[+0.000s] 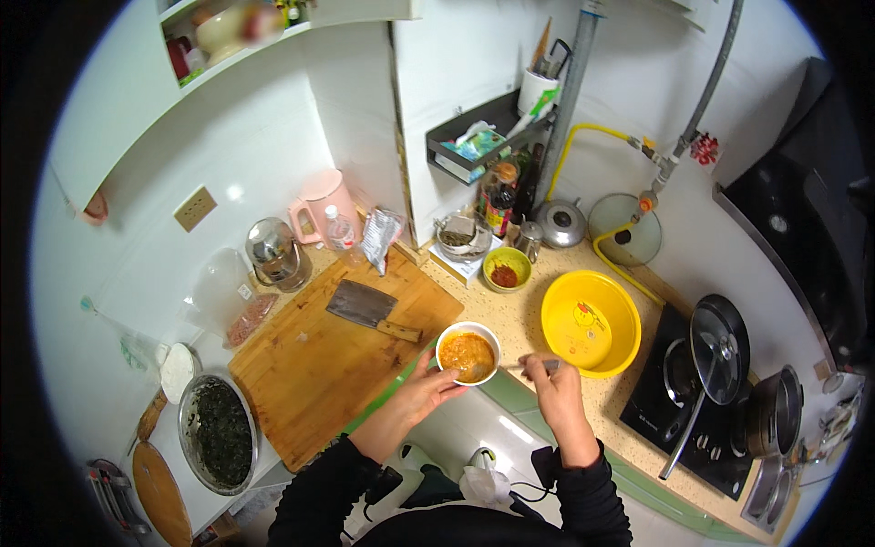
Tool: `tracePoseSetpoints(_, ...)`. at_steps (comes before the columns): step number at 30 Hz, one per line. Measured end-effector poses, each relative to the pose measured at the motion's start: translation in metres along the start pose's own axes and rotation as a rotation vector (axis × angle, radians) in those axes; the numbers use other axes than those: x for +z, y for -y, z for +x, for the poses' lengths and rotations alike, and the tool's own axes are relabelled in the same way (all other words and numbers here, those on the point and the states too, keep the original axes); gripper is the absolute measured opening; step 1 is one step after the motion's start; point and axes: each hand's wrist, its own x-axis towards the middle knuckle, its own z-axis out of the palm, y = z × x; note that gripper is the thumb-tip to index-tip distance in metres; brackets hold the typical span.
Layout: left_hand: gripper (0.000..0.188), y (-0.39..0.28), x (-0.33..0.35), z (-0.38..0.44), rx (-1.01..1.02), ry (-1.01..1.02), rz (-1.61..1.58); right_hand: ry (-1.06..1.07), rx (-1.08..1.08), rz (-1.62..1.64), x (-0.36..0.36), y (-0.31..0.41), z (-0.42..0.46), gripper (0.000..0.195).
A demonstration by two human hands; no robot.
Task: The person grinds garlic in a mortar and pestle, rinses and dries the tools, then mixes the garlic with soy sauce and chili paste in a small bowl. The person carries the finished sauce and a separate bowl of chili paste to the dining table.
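Note:
My left hand [425, 393] holds a small white bowl [498, 347] from its lower left side, thumb over the rim. Inside is a wet orange-brown mixture [467, 354]. The bowl is held up by the near right edge of a wooden cutting board [307, 383]. To its right, my right hand [557, 393] grips the handle of a metal spoon [551, 365], whose head dips into the mixture. A cleaver [362, 304] with a wooden handle lies on the board, left of the bowl. Beyond my right hand stands a yellow plastic basin [591, 325] with a printed duck.
A green bowl [507, 258] of red seasoning sits at the back. Left of the board is a metal basin [217, 434] of dark chopped greens. A pink jug [328, 202] and plastic bottle [340, 232] stand behind the board. A gas hob [660, 403] with pans is at right.

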Motion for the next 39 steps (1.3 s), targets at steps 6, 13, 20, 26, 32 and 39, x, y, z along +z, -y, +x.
tracePoseSetpoints(6,0.075,0.027,0.021,0.023,-0.037,0.036,-0.012,-0.020,-0.111,0.101,-0.004,-0.032,-0.007,0.021)
tracePoseSetpoints(13,0.074,0.051,0.044,0.038,-0.090,0.041,0.053,-0.146,-0.192,0.065,-0.023,-0.060,-0.012,0.021)
tracePoseSetpoints(20,0.066,0.065,0.049,0.051,-0.185,0.105,0.094,-0.296,-0.073,0.081,-0.026,-0.080,-0.025,0.024)
tracePoseSetpoints(26,0.073,0.055,0.032,0.047,-0.232,0.143,0.123,-0.354,0.120,0.116,-0.030,-0.074,-0.044,0.023)
tracePoseSetpoints(32,0.078,0.038,0.002,0.037,-0.227,0.109,0.146,-0.230,0.112,0.166,0.012,-0.060,-0.048,0.023)
tracePoseSetpoints(39,0.077,0.023,-0.004,0.028,-0.188,0.133,0.107,-0.264,-0.037,0.035,0.039,-0.030,-0.040,0.022)
